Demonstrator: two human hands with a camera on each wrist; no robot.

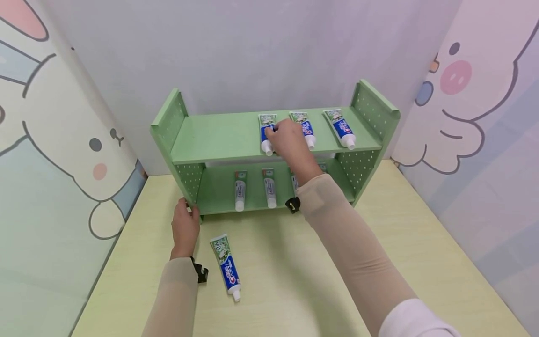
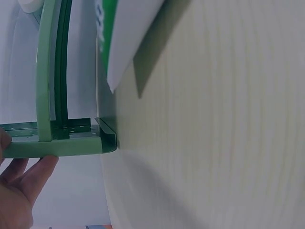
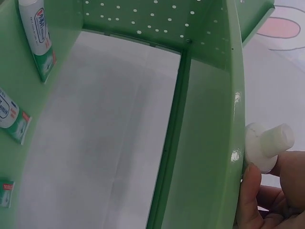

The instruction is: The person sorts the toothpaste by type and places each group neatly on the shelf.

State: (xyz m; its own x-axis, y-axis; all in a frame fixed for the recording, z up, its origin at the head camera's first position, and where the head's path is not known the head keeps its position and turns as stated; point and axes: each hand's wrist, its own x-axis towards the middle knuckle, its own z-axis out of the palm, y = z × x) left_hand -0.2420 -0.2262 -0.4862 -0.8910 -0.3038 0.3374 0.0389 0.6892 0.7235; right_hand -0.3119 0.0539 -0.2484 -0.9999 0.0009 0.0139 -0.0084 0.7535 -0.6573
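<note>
On the top board of a green two-tier shelf [image 1: 219, 136], my right hand [image 1: 291, 142] pinches a blue, green and white toothpaste tube [image 1: 267, 120]. The tube lies with its white cap toward me at the board's front edge; in the right wrist view, the cap [image 3: 277, 140] pokes past that edge beside my thumb and fingers. Two similar tubes [image 1: 340, 128] lie to its right, one partly behind my hand. My left hand [image 1: 185, 228] grips the front edge of the left side panel [image 2: 52, 149], thumb and fingers on opposite sides.
Several silver-and-green toothpaste tubes [image 1: 240, 191] lie on the lower board, some hidden by my right arm. Another blue-and-green tube [image 1: 226, 267] lies on the pale wooden table [image 1: 278, 290], right of my left wrist. Walls with cartoon animals [image 1: 459, 79] stand on both sides.
</note>
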